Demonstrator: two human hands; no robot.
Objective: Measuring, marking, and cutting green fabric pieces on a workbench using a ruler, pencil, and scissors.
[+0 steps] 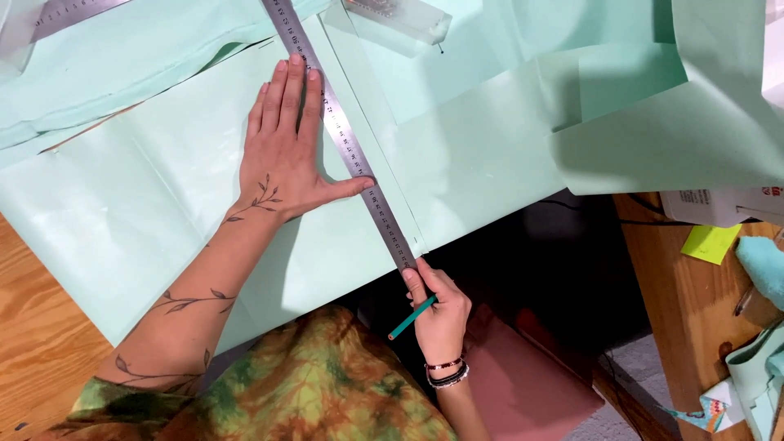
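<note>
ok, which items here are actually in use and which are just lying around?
In use: left hand pressing the steel ruler flat on the mint-green paper; right hand at the ruler's near end, holding a green pencil.

Lying about: yellow sticky note, clear plastic block, second ruler.

Open mint paper (122, 204) lies bare left of the ruler (347, 143); the left hand (286, 147) presses along it, a clear block (400, 18) sits far, folded sheets (653, 122) crowd the right
</note>
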